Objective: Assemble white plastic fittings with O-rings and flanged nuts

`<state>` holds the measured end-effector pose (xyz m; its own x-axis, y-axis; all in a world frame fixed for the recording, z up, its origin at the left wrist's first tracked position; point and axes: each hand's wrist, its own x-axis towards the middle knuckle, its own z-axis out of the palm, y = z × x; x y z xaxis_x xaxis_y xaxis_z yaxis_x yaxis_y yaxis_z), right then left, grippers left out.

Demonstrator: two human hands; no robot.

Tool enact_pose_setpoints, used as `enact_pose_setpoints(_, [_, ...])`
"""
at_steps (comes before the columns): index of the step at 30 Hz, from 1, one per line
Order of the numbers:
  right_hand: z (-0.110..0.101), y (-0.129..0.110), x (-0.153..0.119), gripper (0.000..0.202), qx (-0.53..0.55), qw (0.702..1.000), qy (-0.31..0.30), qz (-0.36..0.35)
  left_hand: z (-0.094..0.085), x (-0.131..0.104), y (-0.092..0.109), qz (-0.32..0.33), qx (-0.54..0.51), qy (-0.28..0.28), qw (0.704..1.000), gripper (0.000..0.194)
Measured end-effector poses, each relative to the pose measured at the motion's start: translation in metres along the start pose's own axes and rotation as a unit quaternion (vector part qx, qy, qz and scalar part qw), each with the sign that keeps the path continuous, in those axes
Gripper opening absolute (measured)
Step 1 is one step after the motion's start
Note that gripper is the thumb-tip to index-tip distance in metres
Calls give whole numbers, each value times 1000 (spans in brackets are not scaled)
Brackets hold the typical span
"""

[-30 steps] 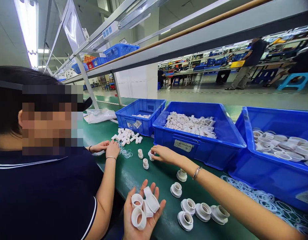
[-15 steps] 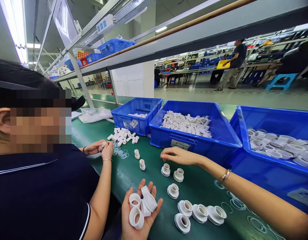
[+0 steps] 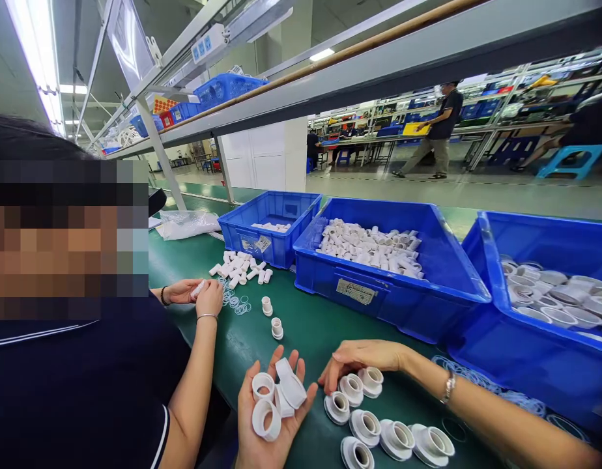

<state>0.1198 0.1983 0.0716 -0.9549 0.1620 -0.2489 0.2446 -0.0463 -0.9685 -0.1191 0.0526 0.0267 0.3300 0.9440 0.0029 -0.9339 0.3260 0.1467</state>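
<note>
Palm up at the bottom centre, my left hand (image 3: 285, 435) holds several short white plastic rings (image 3: 266, 420) in its cupped fingers. My right hand (image 3: 362, 355) is palm down over the bench, its bent fingers against the back and left side of a group of white flanged fittings (image 3: 351, 389). More flanged fittings (image 3: 397, 439) stand in front of it, close together. Two smaller white fittings (image 3: 277, 328) stand upright further back, left of my right hand.
Three blue bins (image 3: 357, 290) of white parts line the back. Another person's hands (image 3: 203, 296) work at the left, beside white tubes (image 3: 240, 266) and thin rings (image 3: 236, 301). More thin rings (image 3: 520, 398) lie near my right forearm. A shelf (image 3: 330, 78) crosses above.
My right hand has moved down towards me, and the three rear flanged fittings now stand closer to the front ones. My left hand still holds the rings. A person walking in the background has moved left.
</note>
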Motion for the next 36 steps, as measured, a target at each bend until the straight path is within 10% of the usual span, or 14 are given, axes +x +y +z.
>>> enact_pose_setpoints(4, [12, -6, -21, 62, -11, 999, 36, -12, 11, -1, -4, 8, -29, 48, 998, 47])
enact_pose_setpoints(10, [50, -54, -26, 32, -220, 929, 293, -52, 24, -2, -15, 8, -46, 83, 995, 45])
enact_pose_setpoints(17, [107, -84, -1, 11, -398, 880, 228, -125, 37, -11, -18, 18, -30, 98, 995, 42])
enact_pose_setpoints(21, [85, -88, 22, 15, -417, 866, 238, -141, 27, -22, -9, 32, -58, 86, 994, 41])
enact_pose_setpoints(28, [15, -64, 94, 12, -603, 747, 275, -50, -2, -37, 2, 30, -39, 12, 999, 44])
enact_pose_setpoints(36, [19, -43, 92, 17, -639, 742, 204, -12, 0, -29, 27, 38, 189, -39, 980, 42])
